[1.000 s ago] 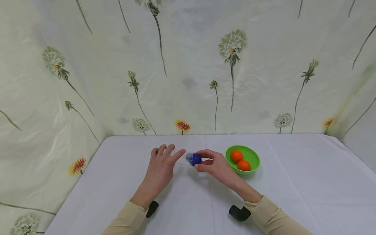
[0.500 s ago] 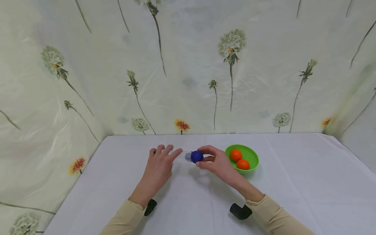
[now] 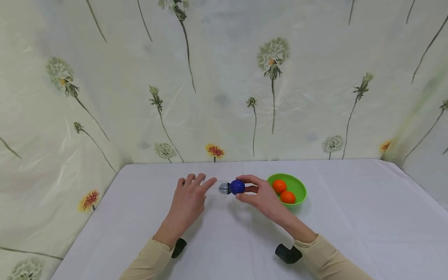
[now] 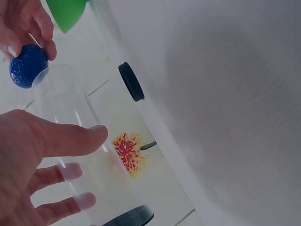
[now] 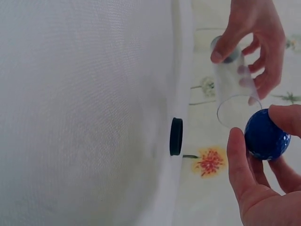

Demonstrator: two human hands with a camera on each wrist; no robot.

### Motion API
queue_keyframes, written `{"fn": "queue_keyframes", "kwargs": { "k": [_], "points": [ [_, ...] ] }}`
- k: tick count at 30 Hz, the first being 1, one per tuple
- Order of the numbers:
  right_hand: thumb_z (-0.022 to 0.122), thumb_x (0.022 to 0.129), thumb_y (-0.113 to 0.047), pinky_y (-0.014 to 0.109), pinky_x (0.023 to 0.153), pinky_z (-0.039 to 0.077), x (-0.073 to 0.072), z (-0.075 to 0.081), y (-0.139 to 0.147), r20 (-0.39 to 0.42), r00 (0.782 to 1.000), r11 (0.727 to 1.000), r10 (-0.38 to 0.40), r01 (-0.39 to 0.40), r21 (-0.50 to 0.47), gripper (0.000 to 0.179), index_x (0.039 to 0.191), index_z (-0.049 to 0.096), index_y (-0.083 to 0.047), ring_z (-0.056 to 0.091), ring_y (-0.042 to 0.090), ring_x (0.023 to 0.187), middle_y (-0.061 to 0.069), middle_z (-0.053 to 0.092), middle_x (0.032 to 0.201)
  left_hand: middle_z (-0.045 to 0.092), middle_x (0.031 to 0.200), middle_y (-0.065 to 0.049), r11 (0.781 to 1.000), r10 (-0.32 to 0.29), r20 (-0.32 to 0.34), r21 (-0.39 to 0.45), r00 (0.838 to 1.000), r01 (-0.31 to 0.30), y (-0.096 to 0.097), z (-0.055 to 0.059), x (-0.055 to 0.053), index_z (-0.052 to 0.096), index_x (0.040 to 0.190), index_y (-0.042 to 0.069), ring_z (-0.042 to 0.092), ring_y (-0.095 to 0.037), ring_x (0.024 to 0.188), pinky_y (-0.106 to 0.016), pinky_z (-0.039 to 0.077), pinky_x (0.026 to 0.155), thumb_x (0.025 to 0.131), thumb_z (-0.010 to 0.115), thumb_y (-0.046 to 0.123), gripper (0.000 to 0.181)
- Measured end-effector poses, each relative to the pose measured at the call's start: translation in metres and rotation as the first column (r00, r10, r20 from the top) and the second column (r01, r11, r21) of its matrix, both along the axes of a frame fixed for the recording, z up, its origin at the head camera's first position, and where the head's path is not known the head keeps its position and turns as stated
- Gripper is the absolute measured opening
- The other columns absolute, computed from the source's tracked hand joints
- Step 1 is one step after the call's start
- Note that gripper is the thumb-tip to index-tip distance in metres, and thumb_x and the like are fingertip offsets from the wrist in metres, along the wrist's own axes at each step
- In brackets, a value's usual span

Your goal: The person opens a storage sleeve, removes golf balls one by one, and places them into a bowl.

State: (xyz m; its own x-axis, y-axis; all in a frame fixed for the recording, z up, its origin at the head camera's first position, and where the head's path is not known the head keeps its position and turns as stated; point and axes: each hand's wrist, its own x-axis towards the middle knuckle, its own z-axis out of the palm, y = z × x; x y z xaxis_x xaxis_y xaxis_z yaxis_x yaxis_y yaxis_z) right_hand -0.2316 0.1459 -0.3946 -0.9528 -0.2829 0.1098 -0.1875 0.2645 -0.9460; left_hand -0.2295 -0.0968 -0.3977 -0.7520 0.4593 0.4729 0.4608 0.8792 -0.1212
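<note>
My left hand [image 3: 189,200] holds a clear plastic tube [image 4: 77,106] lying roughly sideways, thumb on one side and fingers round the other. A dark cap [image 4: 131,217] closes the tube's far end in the left wrist view. The other end is an open rim facing my right hand [image 3: 264,200]. Between its thumb and fingers that hand pinches a blue dimpled golf ball [image 5: 267,135], right at the rim; whether ball and rim touch I cannot tell. On the table beyond the tube lies a loose black lid [image 5: 176,136].
A green bowl [image 3: 299,186] with two orange balls [image 3: 279,186] stands just right of my right hand. The table has a white cloth [image 3: 350,217]. A flower-patterned curtain [image 3: 224,77] rises behind the table.
My right hand has shifted slightly right with the golf ball, which came away from the tube's mouth. My left hand and the tube moved only a little left.
</note>
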Motion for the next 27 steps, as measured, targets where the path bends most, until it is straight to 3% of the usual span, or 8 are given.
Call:
{"fn": "queue_keyframes", "kwargs": {
  "k": [5,11,18,27],
  "points": [
    [0.075,0.087,-0.011,0.035,0.086,0.053,0.001,0.004,0.003,0.018,0.999,0.999,-0.05,0.05,-0.022,0.046,0.13,0.058,-0.01,0.06,0.027,0.109,0.01,0.055,0.132,0.057,0.123,-0.004,1.0,0.002,-0.003,-0.003,1.0,-0.002,-0.001,-0.001,0.0,0.059,0.133,0.027,0.05,-0.027,0.107,-0.043,0.041,0.084,0.077,0.083,0.012,0.062],
    [0.074,0.087,-0.011,0.035,0.086,0.053,0.002,0.006,0.009,-0.007,0.998,0.998,-0.06,0.06,-0.028,0.045,0.129,0.057,-0.01,0.059,0.027,0.11,0.011,0.054,0.132,0.058,0.121,-0.004,1.0,-0.009,-0.024,0.01,1.0,0.009,-0.001,0.0,-0.001,0.06,0.133,0.025,0.051,-0.027,0.106,-0.043,0.041,0.083,0.076,0.084,0.011,0.063],
    [0.075,0.087,-0.013,0.033,0.085,0.054,0.005,0.007,0.019,-0.015,0.999,0.999,-0.049,0.049,0.009,0.047,0.13,0.057,-0.009,0.061,0.028,0.108,0.013,0.056,0.131,0.058,0.122,-0.004,1.0,-0.003,-0.001,0.019,1.0,0.003,0.002,0.001,-0.001,0.059,0.134,0.026,0.051,-0.027,0.108,-0.043,0.041,0.085,0.078,0.082,0.011,0.062],
    [0.076,0.086,-0.011,0.027,0.083,0.053,0.004,0.008,0.032,-0.091,0.995,0.999,-0.048,0.049,0.009,0.046,0.128,0.058,-0.004,0.06,0.033,0.109,0.017,0.06,0.124,0.059,0.12,-0.004,0.999,-0.022,-0.02,0.031,1.0,0.022,-0.003,-0.003,-0.003,0.06,0.133,0.024,0.052,-0.027,0.104,-0.043,0.041,0.082,0.077,0.082,0.009,0.062]
  ]
}}
